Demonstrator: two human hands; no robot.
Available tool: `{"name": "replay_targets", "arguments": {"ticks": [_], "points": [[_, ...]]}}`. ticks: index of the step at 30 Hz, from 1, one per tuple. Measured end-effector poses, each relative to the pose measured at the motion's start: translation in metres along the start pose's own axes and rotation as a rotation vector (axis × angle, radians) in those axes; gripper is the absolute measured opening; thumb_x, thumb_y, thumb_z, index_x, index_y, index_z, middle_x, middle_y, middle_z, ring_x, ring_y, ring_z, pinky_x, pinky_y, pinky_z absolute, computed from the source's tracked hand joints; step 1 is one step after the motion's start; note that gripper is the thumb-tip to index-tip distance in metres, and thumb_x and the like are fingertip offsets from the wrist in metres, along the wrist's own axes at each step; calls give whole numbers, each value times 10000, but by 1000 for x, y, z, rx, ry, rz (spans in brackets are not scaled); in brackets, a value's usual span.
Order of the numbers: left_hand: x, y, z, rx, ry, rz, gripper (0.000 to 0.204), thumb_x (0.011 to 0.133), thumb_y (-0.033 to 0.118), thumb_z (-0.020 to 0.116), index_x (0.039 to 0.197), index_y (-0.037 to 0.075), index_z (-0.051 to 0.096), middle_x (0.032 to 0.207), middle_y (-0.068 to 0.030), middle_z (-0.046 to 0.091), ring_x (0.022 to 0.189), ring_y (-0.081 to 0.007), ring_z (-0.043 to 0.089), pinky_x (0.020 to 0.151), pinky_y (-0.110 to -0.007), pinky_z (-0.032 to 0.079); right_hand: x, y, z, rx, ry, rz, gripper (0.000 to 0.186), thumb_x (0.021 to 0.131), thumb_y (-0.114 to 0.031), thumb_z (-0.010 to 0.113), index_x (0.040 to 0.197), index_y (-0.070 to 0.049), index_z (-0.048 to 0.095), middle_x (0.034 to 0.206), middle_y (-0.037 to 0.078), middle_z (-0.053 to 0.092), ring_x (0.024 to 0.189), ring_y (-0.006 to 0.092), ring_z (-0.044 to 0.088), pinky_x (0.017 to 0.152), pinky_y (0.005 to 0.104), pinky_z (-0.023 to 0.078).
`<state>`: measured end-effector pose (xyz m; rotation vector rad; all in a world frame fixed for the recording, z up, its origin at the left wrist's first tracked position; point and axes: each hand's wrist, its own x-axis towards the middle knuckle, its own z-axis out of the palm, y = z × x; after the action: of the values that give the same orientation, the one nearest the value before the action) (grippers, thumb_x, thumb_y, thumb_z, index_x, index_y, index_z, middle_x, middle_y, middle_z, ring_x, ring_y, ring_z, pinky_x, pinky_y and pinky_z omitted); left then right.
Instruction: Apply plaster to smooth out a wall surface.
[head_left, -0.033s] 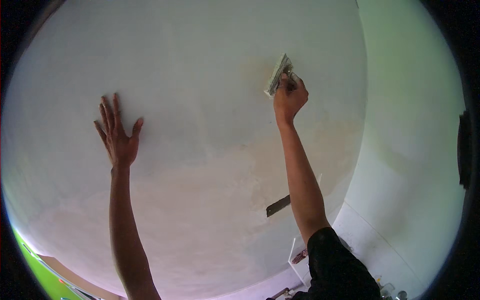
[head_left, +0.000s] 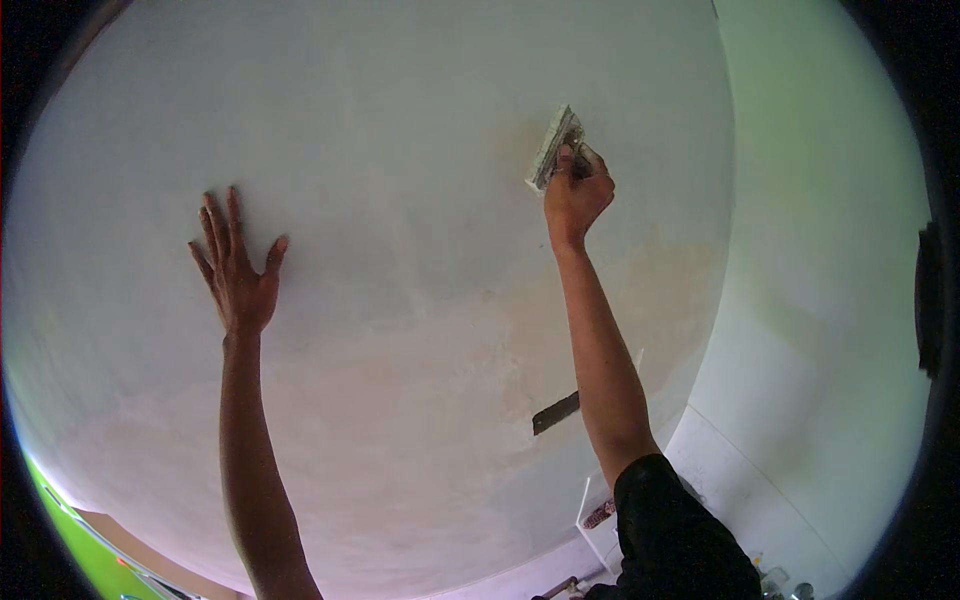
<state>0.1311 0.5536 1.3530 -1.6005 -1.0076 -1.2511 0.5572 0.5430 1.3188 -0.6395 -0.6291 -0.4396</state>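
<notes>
My left hand (head_left: 244, 275) lies flat against the pale plastered wall (head_left: 390, 200), fingers spread and holding nothing. Further right and a little higher, my right hand (head_left: 578, 200) is closed round the back of a hand sander (head_left: 553, 148). This is a small flat rectangular tool, whitish and grey with dust or dried plaster, tilted with its top end to the right. Its face is toward the wall, beside a faint tan patch. Whether the whole face touches the wall cannot be made out.
A dark slot-like strip (head_left: 556, 413) shows on the wall, partly behind my right forearm. At right the wall meets a pale greenish side wall (head_left: 820, 250) with white tiles (head_left: 740, 490) below. A dark reddish object (head_left: 599, 514) and small fittings (head_left: 785, 582) are low at right.
My right hand and the sander have shifted very slightly up and to the left. My left hand stays in place on the wall.
</notes>
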Motion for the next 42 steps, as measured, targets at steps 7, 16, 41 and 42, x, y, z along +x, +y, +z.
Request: {"name": "replay_targets", "arguments": {"ticks": [7,16,41,42], "points": [[-3,4,3,-12,35,25,870,935,526,641,1633,254,199,1709,-102,97,1573,-300,104,1230,-612,23,7,-27,33,-29,-28,-192,257,905,-173,710,983,71,685,864,188,738,714,293,713,687,395,555],[-5,7,-9,48,6,4,910,930,570,633,1637,264,149,1705,-96,105,1569,-288,126,1237,-614,68,35,-43,36,16,-175,-383,263,964,-187,655,1123,22,673,981,195,716,870,314,710,773,414,554],[-2,3,-6,46,-44,-30,886,945,556,619,1636,247,159,1701,-118,112,1567,-300,131,1229,-628,71,0,-24,32,-51,82,-78,309,930,-216,685,959,92,686,844,220,719,754,352,716,704,430,555],[-2,1,-7,52,-42,-33,886,945,556,619,1636,247,159,1701,-118,112,1567,-300,131,1229,-628,71,3,-33,41,-55,98,-80,287,908,-193,694,929,93,676,828,237,712,739,372,716,685,441,554]]}}
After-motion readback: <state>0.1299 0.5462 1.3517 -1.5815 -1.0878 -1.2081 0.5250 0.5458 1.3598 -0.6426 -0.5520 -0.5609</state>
